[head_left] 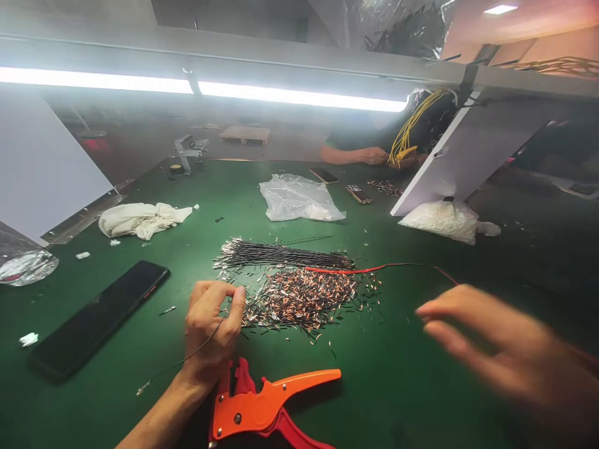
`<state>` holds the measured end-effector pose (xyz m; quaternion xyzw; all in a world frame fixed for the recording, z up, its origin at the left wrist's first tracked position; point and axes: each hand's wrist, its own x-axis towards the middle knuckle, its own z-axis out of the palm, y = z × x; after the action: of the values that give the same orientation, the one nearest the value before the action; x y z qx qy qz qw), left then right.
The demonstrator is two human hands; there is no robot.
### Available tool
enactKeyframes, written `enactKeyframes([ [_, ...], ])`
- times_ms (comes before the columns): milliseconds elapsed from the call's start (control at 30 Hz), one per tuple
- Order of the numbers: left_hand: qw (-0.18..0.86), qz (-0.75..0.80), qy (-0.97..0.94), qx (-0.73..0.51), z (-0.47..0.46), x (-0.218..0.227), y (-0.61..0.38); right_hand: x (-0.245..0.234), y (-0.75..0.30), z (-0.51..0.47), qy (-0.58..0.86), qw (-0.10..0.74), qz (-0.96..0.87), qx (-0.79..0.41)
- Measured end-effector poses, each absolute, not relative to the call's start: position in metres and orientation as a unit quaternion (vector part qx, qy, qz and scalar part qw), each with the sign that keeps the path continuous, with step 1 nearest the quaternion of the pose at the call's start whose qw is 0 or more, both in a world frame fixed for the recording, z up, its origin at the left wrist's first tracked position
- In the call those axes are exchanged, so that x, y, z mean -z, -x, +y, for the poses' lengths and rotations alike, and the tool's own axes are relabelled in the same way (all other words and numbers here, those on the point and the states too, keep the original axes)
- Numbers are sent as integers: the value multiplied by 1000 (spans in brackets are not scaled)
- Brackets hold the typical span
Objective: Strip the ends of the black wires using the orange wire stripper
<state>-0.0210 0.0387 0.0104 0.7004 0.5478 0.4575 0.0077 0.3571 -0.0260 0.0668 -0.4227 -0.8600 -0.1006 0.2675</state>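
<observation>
Phone (100, 321): flat on the green desk (388, 380).
Thin dark wire (187, 359): runs leftward to a pale tip.
Left hand (211, 327): thumb and forefinger pinched around that wire.
Orange-and-red tool (276, 396): just beside the left wrist.
Clippings pile (304, 299): between the hands.
Right hand (496, 349): blurred, thumb and forefinger narrowly apart.

From the person's head, one camera is looking forward and down, close above the left hand (210, 324) and right hand (510, 355), toward the far table edge (253, 160).
</observation>
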Motion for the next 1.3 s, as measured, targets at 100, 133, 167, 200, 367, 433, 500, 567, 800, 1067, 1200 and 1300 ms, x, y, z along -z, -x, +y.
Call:
enactKeyframes([
  [100, 12, 548, -699, -460, 37, -11, 21, -37, -272, -32, 403, 255, -872, 111],
  [133, 14, 547, -699, -461, 37, -12, 20, -28, -251, -36, 395, 251, -876, 116],
  [167, 16, 546, -698, -463, 36, -12, 20, -19, -234, -40, 388, 251, -879, 122],
  [200, 18, 545, -698, -464, 35, -12, 19, -10, -221, -46, 380, 255, -880, 129],
  [367, 25, 547, -695, -466, 34, -14, 17, 33, -184, -71, 369, 316, -855, 179],
  [433, 24, 548, -694, -466, 34, -14, 18, 47, -174, -76, 388, 326, -838, 205],
  [500, 23, 550, -693, -465, 35, -14, 20, 56, -168, -79, 404, 311, -835, 209],
  [567, 23, 551, -693, -463, 35, -13, 22, 58, -168, -79, 419, 299, -832, 208],
  [800, 27, 550, -699, -457, 37, -10, 23, 32, -184, -68, 445, 249, -835, 210],
  [1067, 8, 561, -695, -450, 45, -11, 28, 14, -183, -51, 425, 257, -841, 215],
  [1200, -10, 567, -682, -462, 49, -11, 33, 18, -179, -48, 393, 215, -873, 195],
  [1300, -25, 564, -674, -476, 48, -12, 34, 8, -184, -45, 372, 186, -895, 162],
])
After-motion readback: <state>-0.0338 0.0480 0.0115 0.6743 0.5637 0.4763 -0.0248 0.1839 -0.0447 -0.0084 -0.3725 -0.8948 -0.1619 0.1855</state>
